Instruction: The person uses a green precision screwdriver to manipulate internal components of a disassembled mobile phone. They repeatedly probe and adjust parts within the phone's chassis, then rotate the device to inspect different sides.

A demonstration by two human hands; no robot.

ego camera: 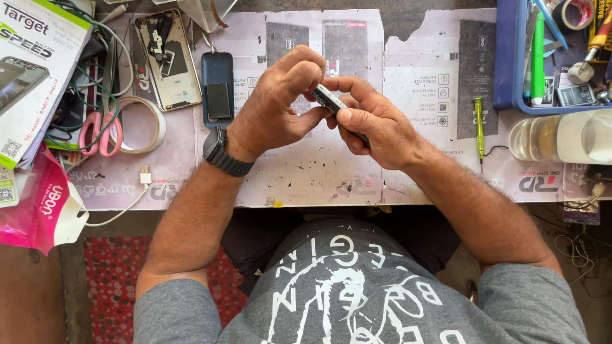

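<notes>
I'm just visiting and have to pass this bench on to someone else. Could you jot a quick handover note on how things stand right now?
Left hand: wears a wristwatch, fingertips pinch the small dark slim device.
Right hand: grips the same device from below, held above the worktable.
Nearby: blue phone and opened phone lie at upper left, green screwdriver to the right.
Done or left: cannot tell from this view; the device is in both hands, not set down.

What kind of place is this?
Probably a phone repair bench: an opened phone lies on the table, a small screwdriver beside it, and both hands hold a small dark part.
</notes>
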